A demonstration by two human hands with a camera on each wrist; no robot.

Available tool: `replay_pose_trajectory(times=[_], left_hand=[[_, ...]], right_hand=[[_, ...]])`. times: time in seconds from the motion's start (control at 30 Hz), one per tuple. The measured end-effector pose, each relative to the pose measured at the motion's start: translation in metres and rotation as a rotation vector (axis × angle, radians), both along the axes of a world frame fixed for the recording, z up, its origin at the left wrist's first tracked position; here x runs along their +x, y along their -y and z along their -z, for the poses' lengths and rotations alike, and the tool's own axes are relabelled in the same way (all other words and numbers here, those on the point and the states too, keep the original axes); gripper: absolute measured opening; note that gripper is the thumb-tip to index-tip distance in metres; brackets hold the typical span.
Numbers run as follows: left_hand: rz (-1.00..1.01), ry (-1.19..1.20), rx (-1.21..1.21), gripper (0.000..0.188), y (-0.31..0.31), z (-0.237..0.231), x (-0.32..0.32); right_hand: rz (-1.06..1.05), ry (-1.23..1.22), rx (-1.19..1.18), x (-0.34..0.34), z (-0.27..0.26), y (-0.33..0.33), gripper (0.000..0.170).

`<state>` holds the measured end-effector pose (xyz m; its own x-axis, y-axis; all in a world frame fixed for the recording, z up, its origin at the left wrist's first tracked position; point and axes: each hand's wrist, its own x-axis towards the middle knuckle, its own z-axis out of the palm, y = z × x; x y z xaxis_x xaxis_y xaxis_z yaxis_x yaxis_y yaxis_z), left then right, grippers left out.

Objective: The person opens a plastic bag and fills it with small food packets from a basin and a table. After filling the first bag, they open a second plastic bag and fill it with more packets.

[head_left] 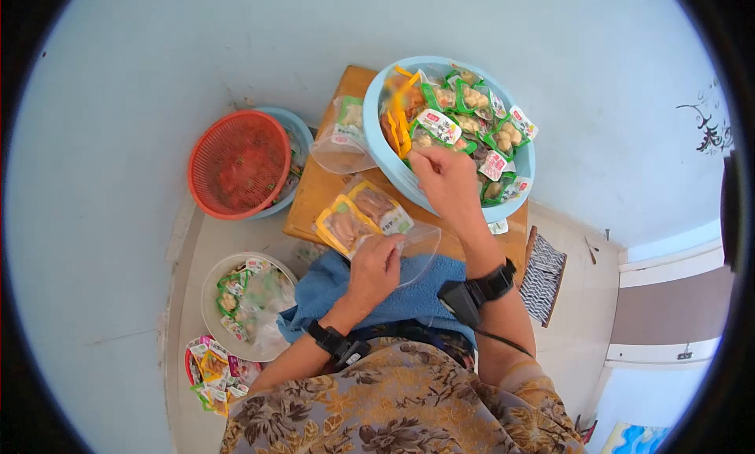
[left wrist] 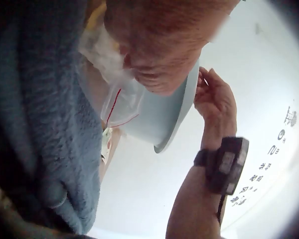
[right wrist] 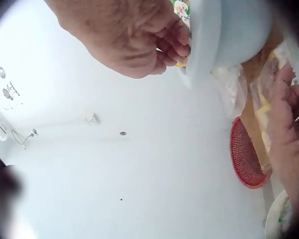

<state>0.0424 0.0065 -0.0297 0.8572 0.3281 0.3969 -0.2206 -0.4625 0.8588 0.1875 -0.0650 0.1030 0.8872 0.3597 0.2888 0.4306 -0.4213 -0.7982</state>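
My left hand [head_left: 373, 271] grips the mouth of a clear zip bag [head_left: 421, 253] above a blue cloth. Two yellow-edged food packets [head_left: 346, 224] lie at the bag's far end, on the wooden table. My right hand [head_left: 450, 185] is over the near rim of a light blue basin [head_left: 383, 151], which is heaped with small food packets [head_left: 476, 100]. Its thumb and fingertips pinch the lower end of a yellow-edged packet [head_left: 402, 135] at the basin's left side. In the right wrist view the right hand's fingers [right wrist: 172, 47] are curled at the basin rim, a bit of yellow below them.
Another clear bag [head_left: 344, 143] with a packet lies left of the basin on the wooden table [head_left: 307, 194]. On the floor at left stand a red basket [head_left: 216, 167] on a blue basin, a white tub [head_left: 212, 285] of packets, and more packets [head_left: 214, 367]. A woven stool [head_left: 544, 269] stands at right.
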Motion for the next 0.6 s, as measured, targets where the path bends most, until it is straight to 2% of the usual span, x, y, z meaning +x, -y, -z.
replay_pose_trajectory(times=[0.07, 0.1, 0.17, 0.2, 0.27, 0.4, 0.6], left_hand=[[0.019, -0.014, 0.01, 0.027, 0.001, -0.002, -0.004], [0.036, 0.017, 0.033, 0.028, 0.002, -0.004, -0.005], [0.046, 0.052, 0.061, 0.028, 0.0, -0.007, -0.007], [0.073, 0.012, 0.066, 0.03, 0.001, -0.008, -0.009], [0.099, -0.027, 0.073, 0.032, -0.001, -0.012, -0.011], [0.17, -0.061, 0.17, 0.035, -0.002, -0.017, -0.014], [0.227, -0.052, 0.267, 0.026, 0.0, -0.016, -0.015]], right_hand=[[0.003, 0.101, -0.187, 0.017, 0.006, -0.012, 0.023], [0.001, 0.103, -0.181, 0.023, 0.009, -0.017, 0.023], [0.001, 0.044, -0.443, 0.033, 0.014, -0.026, 0.026], [-0.001, 0.045, -0.44, 0.035, 0.017, -0.029, 0.026], [0.168, 0.055, -0.597, 0.039, 0.022, -0.032, 0.024], [0.173, 0.087, -0.601, 0.038, 0.023, -0.024, 0.021], [0.259, 0.218, -0.404, 0.028, 0.006, 0.018, 0.016]])
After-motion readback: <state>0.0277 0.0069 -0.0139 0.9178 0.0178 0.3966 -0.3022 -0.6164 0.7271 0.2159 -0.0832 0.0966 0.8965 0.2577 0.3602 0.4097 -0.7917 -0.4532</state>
